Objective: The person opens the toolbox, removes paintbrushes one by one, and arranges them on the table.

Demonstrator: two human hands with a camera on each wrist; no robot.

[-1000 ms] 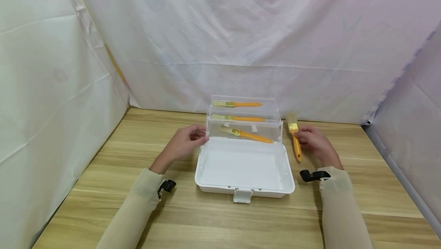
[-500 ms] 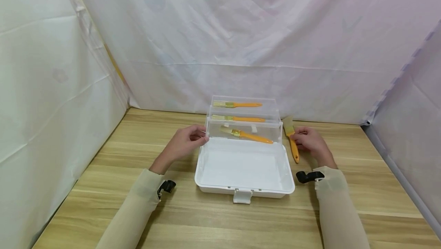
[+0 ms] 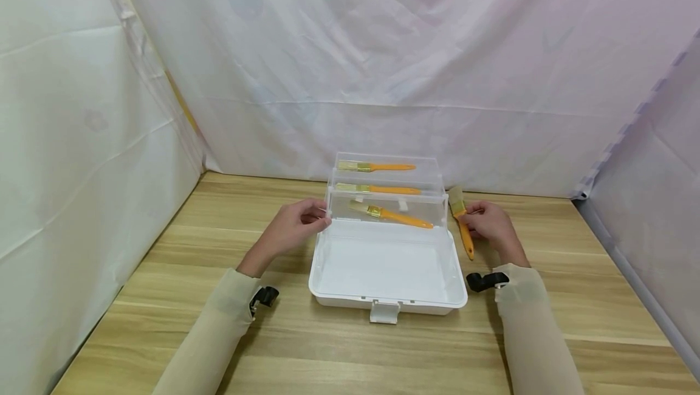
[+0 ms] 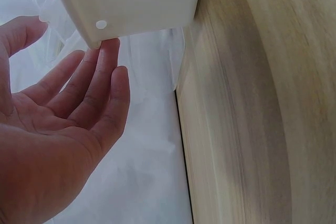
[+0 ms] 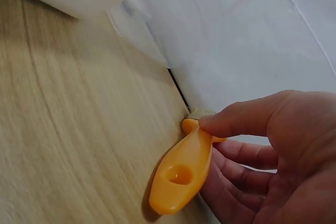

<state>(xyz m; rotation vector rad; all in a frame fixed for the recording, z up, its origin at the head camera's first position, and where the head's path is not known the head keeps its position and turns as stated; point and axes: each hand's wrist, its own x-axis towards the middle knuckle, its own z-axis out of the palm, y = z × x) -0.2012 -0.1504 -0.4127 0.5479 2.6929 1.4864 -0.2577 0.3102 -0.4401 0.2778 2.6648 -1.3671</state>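
Observation:
My right hand (image 3: 488, 225) pinches the orange handle of a paintbrush (image 3: 465, 234) to the right of the box. In the right wrist view, the thumb presses the neck of the handle, and the handle's holed end points toward the camera, close over the table. A white plastic box (image 3: 389, 264) stands with its lid raised and its clear stepped trays (image 3: 328, 191) lifted at the back. Three more orange-handled paintbrushes (image 3: 401, 217) lie across these tiers. My left hand (image 3: 295, 225) is at the box's left rear corner, relaxed, fingertips right at the white edge (image 4: 131, 9).
The box's front latch (image 3: 385, 312) hangs down. Under it is a wood-grain table (image 3: 306, 352). A white curtain (image 3: 383, 67) rises right behind the box, and more sheeting closes in the left and right sides.
My right hand has moved slightly left toward the box with the paintbrush, whose bristle end now leans more to the left. The left hand has kept its place.

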